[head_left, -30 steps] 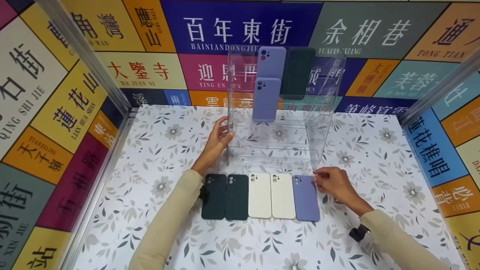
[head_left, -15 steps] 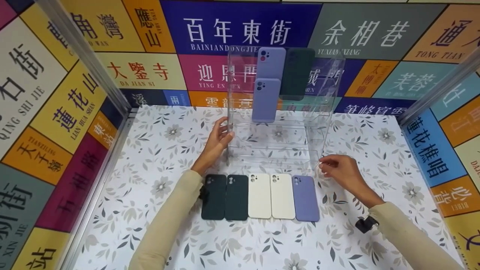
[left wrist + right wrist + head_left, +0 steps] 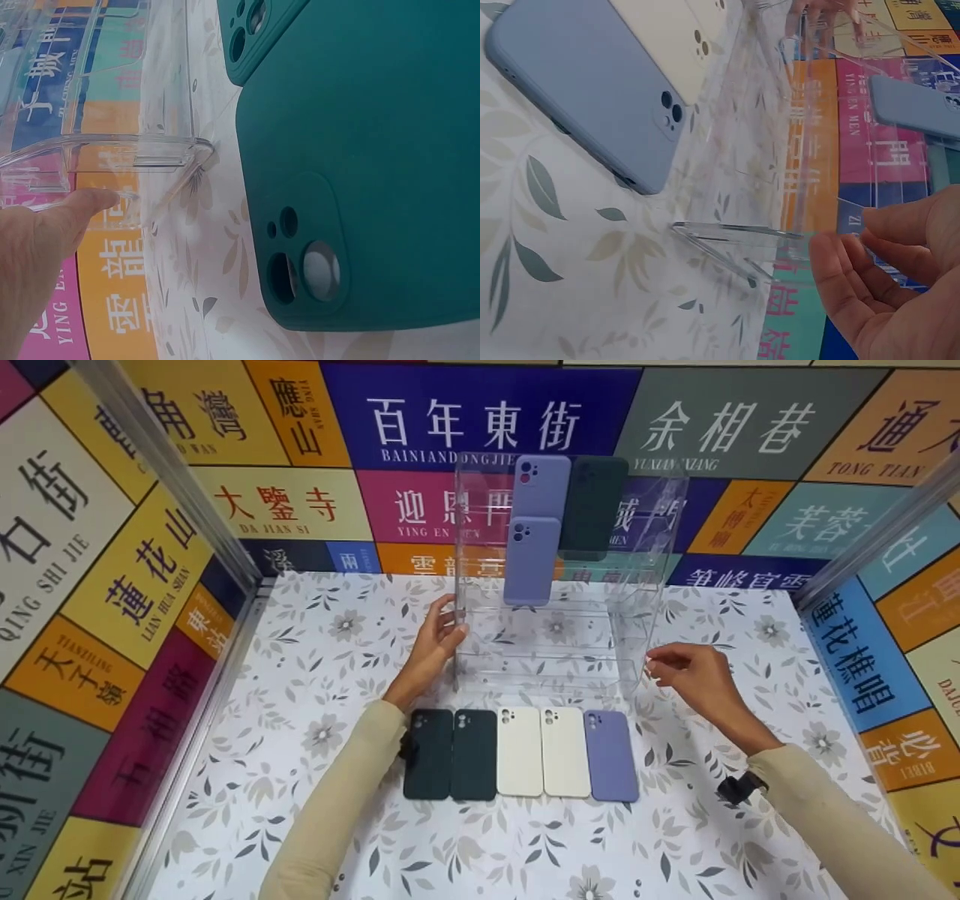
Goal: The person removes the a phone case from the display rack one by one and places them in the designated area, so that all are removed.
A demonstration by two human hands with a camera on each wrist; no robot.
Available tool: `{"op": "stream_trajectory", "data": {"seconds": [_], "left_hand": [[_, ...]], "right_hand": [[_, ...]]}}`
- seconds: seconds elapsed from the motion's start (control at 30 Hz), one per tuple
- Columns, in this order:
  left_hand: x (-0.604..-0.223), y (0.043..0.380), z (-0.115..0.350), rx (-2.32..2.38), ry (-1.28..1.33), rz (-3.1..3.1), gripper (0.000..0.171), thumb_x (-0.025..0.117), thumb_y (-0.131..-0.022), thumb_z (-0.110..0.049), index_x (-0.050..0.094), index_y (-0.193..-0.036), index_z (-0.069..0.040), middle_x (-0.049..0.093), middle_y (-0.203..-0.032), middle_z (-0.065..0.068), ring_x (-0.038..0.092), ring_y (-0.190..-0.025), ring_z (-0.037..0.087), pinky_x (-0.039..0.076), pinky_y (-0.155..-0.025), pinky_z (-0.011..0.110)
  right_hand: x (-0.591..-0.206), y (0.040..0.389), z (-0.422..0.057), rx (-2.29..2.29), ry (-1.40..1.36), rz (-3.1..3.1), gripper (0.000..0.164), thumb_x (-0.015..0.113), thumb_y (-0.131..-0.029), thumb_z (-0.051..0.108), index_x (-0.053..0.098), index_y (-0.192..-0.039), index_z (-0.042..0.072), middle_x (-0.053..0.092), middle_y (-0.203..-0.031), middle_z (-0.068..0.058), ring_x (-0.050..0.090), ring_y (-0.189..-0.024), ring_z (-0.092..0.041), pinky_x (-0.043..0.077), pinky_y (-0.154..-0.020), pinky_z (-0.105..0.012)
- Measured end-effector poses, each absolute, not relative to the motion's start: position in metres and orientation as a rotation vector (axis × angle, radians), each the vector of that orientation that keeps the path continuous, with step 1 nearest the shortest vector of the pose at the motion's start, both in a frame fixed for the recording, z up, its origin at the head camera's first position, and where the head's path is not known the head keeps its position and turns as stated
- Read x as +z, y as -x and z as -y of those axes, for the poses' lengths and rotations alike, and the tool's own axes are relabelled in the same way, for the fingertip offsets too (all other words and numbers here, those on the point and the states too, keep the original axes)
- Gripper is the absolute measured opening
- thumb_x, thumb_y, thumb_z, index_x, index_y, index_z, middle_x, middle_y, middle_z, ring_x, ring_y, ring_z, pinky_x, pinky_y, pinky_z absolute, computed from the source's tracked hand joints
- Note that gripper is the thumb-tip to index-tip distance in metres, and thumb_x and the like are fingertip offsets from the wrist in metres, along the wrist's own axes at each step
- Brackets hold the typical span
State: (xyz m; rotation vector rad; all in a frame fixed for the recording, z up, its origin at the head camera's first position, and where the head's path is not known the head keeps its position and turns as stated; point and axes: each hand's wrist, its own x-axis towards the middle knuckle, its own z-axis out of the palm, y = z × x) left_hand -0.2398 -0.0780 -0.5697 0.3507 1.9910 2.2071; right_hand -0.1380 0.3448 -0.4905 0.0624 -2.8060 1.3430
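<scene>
A clear acrylic display rack stands on the table, tiered, with two lilac phone cases and a dark green phone case on it. My left hand holds the rack's left side panel, thumb toward the front. At the right panel's edge, the fingertips of my right hand are bent together and pinch it. In front of the rack lies a row of cases: two dark green ones, two cream ones and a lilac one at the right end, camera cutouts away from me.
A white tablecloth with a leaf and flower print covers the table. Panels with coloured street-sign lettering stand behind and on both sides, joined by metal corner posts.
My right hand has left the lilac case in the row and moved up and to the right, along the rack's right edge. My left hand and the cases have stayed put.
</scene>
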Motion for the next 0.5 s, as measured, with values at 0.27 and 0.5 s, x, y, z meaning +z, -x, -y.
{"op": "stream_trajectory", "data": {"seconds": [0.27, 0.5], "left_hand": [[-0.568, 0.241, 0.077, 2.201, -0.326, -1.983, 0.068, 0.064, -0.112, -0.016, 0.031, -0.171, -0.012, 0.051, -0.158, 0.025, 0.047, -0.150, 0.053, 0.041, -0.120, 0.065], [-0.569, 0.240, 0.076, 2.225, -0.333, -1.965, 0.068, 0.063, -0.112, -0.014, 0.030, -0.171, -0.009, 0.051, -0.158, 0.026, 0.047, -0.149, 0.052, 0.043, -0.118, 0.062]], "right_hand": [[-0.475, 0.146, -0.345, 1.281, -0.079, 2.791, 0.023, 0.074, -0.105, 0.011, 0.081, -0.122, -0.003, 0.081, -0.109, -0.023, 0.079, -0.078, -0.011, 0.058, -0.068, -0.017], [-0.468, 0.150, -0.342, 1.298, -0.073, 2.778, 0.022, 0.075, -0.105, 0.014, 0.082, -0.122, 0.001, 0.081, -0.110, -0.020, 0.079, -0.080, -0.011, 0.057, -0.071, -0.016]]}}
